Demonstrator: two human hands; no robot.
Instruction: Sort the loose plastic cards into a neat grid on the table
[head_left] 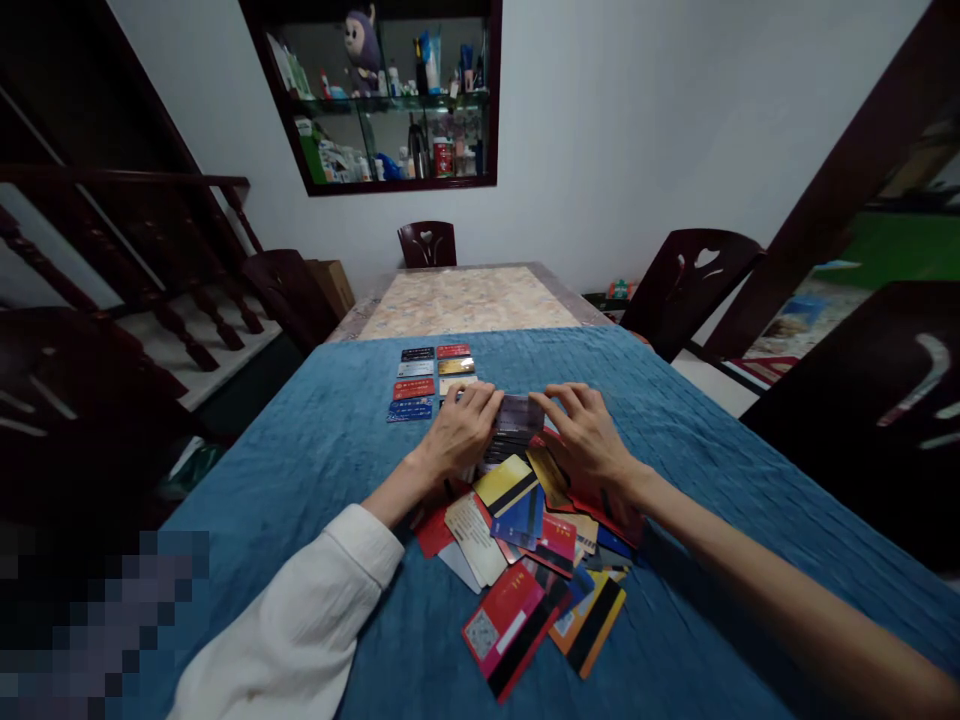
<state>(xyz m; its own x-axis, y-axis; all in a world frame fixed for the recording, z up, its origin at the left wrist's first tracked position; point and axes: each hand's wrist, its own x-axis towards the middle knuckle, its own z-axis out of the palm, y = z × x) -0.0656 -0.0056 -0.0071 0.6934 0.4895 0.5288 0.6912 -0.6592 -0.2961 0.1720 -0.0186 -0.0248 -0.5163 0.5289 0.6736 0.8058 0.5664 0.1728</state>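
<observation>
On the blue cloth (322, 440) lies a loose heap of plastic cards (525, 560) in red, yellow, blue and orange. My left hand (461, 430) and my right hand (589, 435) meet above the heap, both with fingers curled onto a dark card (517, 415) held between them. A white sleeve covers my left forearm; my right arm is bare. Just beyond my hands, several cards (431, 380) lie face up in two neat columns.
The blue cloth covers the near half of a long table (465, 300) with a patterned top. Dark wooden chairs (694, 275) stand around it, one at the far end (427, 243). A wall niche (390, 95) holds bottles and a plush toy. A wooden stair rail is at left.
</observation>
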